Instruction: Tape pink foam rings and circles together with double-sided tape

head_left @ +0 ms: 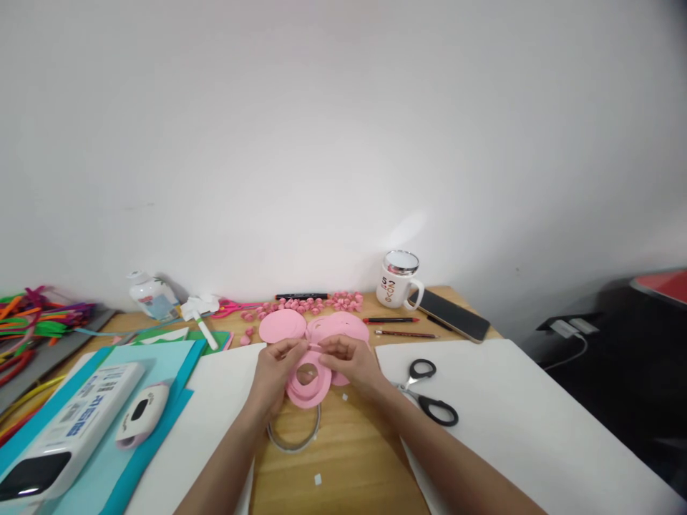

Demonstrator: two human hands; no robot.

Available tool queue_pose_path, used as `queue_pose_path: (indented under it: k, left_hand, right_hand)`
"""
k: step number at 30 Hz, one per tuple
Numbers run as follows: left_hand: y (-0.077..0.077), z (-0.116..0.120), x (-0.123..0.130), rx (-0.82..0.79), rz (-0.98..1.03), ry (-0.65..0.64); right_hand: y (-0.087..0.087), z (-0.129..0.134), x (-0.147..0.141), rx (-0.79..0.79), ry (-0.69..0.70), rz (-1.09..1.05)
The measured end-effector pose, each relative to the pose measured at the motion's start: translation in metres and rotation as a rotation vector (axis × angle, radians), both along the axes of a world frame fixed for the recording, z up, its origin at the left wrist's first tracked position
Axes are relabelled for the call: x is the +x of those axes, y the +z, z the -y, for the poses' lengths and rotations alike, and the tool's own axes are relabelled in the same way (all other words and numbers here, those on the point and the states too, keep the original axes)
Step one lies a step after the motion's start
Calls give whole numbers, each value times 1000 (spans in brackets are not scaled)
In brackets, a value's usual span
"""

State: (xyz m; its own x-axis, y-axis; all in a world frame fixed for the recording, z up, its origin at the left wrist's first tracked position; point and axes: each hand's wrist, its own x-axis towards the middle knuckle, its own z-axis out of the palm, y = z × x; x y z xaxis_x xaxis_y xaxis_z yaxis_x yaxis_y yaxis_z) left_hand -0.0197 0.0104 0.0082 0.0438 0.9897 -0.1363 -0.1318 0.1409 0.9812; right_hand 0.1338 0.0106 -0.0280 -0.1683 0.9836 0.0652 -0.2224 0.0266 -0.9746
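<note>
The left hand [278, 363] pinches the far edge of a pink paper ring [322, 386] with thumb and finger. The right hand [354, 359] has bent fingers close by, but I can't tell if they pinch too. The ring is in the middle, over the wood table [348, 465]. It looks like the hands are busy with the ring's far edge. I think thin paper like this needs soft, slow fingers, so it won't bend or rip.

Flat pink circles [282, 325] and little pink balls [348, 300] lie on the far side. A gray hoop [293, 449] is just nearer. Scissors [424, 403] lie on the right, on white paper [499, 400].
</note>
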Motion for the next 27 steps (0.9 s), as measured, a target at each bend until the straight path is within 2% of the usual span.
queue_pose_path:
  k: [4, 12, 15, 23, 27]
  left_hand:
    - [-2, 1, 2, 19, -21, -5]
    - [5, 5, 9, 6, -132, 29]
    - [7, 6, 10, -28, -125, 22]
    - [0, 5, 7, 3, -78, 30]
    - [1, 6, 8, -39, -84, 15]
  right_hand:
    - [6, 1, 1, 93, -70, 88]
    - [7, 2, 1, 91, -137, 133]
    - [10, 3, 0, 105, -119, 146]
    - [13, 3, 4, 143, 23, 78]
    - [9, 3, 3, 112, 4, 67]
